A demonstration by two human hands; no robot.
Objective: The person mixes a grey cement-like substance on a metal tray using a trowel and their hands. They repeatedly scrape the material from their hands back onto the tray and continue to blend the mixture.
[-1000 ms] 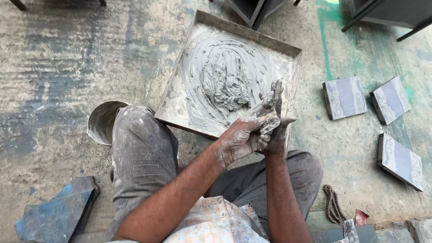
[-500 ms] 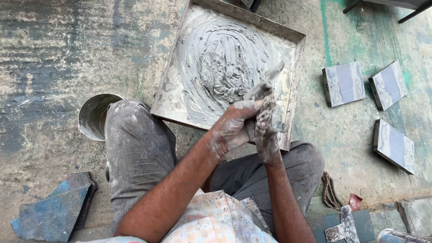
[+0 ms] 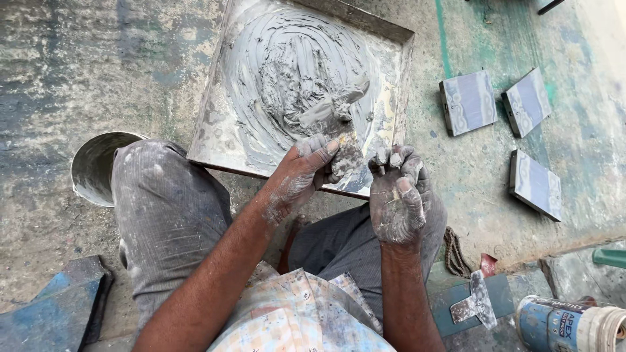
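I squat over a square metal tray (image 3: 210,127) spread with swirled grey mortar (image 3: 287,72). My left hand (image 3: 303,171) grips the handle of a mortar-caked trowel (image 3: 339,112), whose blade lies over the mortar near the tray's front right corner. Just right of it, apart from the trowel, my right hand (image 3: 398,195) hovers above the tray's front edge and my knee. Its mortar-coated fingers are curled in on nothing.
A metal bucket (image 3: 96,166) stands left of my knee. To the right, three grey tiles (image 3: 468,102) (image 3: 527,101) (image 3: 536,184) lie on the concrete floor. A scraper (image 3: 473,303) and a paint can (image 3: 567,322) sit at bottom right, a blue slab (image 3: 45,313) at bottom left.
Both hands were together on the trowel, the right rubbing along its blade. The right hand has come off and drawn right; the left has lowered the trowel onto the mortar.
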